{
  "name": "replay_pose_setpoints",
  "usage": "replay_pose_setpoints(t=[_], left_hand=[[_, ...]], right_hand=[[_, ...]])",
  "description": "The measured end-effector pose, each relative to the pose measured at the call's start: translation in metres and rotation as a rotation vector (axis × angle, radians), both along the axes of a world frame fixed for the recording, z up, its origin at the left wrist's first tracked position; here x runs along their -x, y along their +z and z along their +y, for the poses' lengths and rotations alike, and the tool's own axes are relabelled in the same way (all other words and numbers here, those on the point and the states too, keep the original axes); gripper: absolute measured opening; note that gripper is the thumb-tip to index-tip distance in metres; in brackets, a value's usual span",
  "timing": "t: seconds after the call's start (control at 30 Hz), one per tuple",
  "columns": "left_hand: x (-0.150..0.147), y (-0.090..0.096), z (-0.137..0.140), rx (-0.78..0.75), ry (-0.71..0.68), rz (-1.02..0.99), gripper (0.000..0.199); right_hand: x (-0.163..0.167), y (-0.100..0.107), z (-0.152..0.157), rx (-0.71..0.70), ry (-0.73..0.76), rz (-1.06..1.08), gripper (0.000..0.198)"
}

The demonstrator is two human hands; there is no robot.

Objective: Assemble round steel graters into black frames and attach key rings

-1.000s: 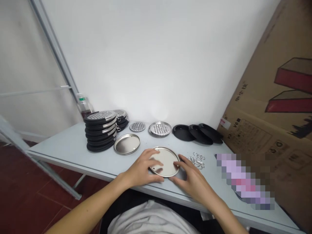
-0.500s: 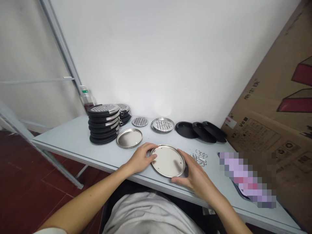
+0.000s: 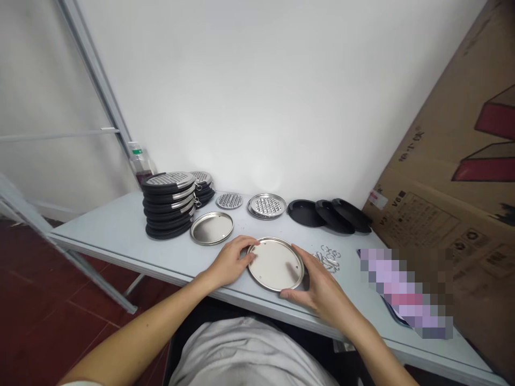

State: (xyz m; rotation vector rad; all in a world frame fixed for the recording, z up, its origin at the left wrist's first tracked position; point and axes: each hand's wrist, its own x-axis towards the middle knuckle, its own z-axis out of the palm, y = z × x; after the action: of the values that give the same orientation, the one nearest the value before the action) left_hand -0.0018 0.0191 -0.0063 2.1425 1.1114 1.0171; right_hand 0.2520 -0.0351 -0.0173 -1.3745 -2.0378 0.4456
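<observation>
A round, shallow metal tray with a raised rim and small holes near its edge is at the table's front edge. My left hand grips its left rim, thumb reaching over the inside. Around the right rim curve the fingers and thumb of my right hand. A second metal tray lies to the left, beyond my left hand. Just past my right hand is a small heap of metal rings, partly covered by the fingers.
Black-rimmed round graters stand stacked at the left, before a pump bottle. Along the wall lie a loose grater disc, graters in metal trays and several black round covers. A pixelated item and a large carton are at right.
The whole view has shifted slightly. Both hands stay on the metal tray's rim, and nothing else has visibly moved.
</observation>
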Motion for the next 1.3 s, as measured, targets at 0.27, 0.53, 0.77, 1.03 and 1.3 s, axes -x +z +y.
replay_pose_setpoints(t=[0.27,0.53,0.77,1.03,1.3], left_hand=[[-0.001,-0.002,-0.003,0.038,-0.014,0.022,0.028],[0.007,0.022,0.047,-0.159,0.282,0.362,0.044],[0.030,0.038,0.153,0.077,0.575,0.564,0.080],[0.045,0.025,0.193,0.145,0.597,0.591,0.093],[0.053,0.031,0.200,0.072,0.598,0.501,0.066]], right_hand=[[-0.002,-0.007,-0.001,0.075,-0.032,-0.078,0.099],[-0.001,-0.008,-0.001,0.077,-0.023,-0.070,0.096],[-0.001,-0.006,-0.001,0.109,-0.031,-0.097,0.097],[-0.001,-0.003,-0.004,0.100,-0.024,-0.053,0.097],[0.001,0.001,-0.003,0.098,-0.015,-0.053,0.101]])
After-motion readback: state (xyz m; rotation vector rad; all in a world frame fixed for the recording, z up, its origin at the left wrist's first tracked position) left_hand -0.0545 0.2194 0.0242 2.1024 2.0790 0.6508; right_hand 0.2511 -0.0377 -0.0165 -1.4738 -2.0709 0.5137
